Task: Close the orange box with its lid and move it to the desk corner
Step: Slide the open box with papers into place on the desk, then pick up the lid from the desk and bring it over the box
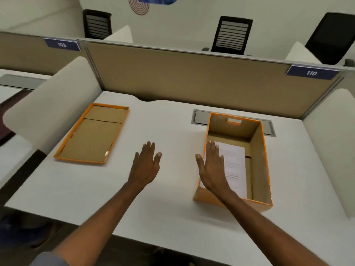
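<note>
The orange box (pixel 259 156) stands uncovered on the right half of the white desk (pixel 163 198), with a white printed sheet (pixel 235 166) lying on its bottom. Its orange lid (pixel 92 135) lies upside down on the left half of the desk, brown inside facing up. My left hand (pixel 147 164) hovers flat over the desk between lid and box, fingers spread and empty. My right hand (pixel 211 166) is held flat over the box's left wall, empty, fingers pointing away from me.
A tan partition (pixel 182 77) runs along the back of the desk, with a grey cable hatch (pixel 199 118) in front of it behind the box. Rounded white side dividers (pixel 48 110) flank the desk. Black chairs (pixel 231 35) stand beyond the partition.
</note>
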